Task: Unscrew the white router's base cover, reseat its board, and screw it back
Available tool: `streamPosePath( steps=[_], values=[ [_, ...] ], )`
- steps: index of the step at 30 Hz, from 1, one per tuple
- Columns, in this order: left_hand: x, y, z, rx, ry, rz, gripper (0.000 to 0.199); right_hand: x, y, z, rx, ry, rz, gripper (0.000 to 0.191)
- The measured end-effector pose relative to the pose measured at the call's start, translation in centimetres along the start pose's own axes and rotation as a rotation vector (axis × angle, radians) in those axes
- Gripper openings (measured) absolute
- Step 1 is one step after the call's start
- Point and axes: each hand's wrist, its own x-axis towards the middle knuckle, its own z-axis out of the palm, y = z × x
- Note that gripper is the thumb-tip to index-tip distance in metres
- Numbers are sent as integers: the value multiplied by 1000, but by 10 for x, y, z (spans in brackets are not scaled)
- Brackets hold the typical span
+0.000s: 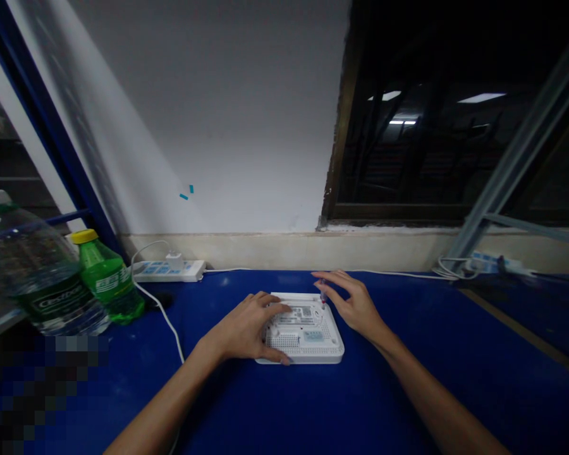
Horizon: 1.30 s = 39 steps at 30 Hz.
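A white plastic device (pixel 320 351) with vent slots, a label and a thin wire lies flat on the blue table. My left hand (pixel 251 325) rests over its left side, thumb on the front edge and fingers spread across the top, gripping it. Above the device's back right corner, my right hand (pixel 351 297) pinches a small screwdriver (pixel 323 294) with a clear handle and a red part near its lower end. The tool stands upright, its tip at the corner of the device.
A large clear bottle (pixel 38 278) and a green bottle with a yellow cap (pixel 107 278) stand at the left on the blue table (pixel 284 411). Power strips (pixel 171 272) with white cables lie along the wall at left and right. A white cable runs down left of my left hand.
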Motion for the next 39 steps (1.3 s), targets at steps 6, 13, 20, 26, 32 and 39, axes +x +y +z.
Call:
streamPosePath(
  steps=[6, 13, 20, 26, 32, 39],
  values=[
    [0, -1, 1, 15, -4, -2, 88, -1, 3, -3, -93, 45, 7, 24],
    [0, 0, 0, 15, 2, 9, 88, -1, 2, -4, -12, 10, -11, 27],
    [0, 1, -1, 6, 1, 4, 87, 0, 1, -8, -135, -1, -6, 33],
    [0, 1, -2, 17, -10, 15, 86, -1, 4, -10, -59, -25, 3, 34],
    [1, 2, -3, 40, -19, 17, 85, 0, 1, -11, -189, 65, -45, 28],
    [0, 3, -4, 17, -14, 14, 86, 0, -1, -8, -35, -22, -5, 35]
  ],
)
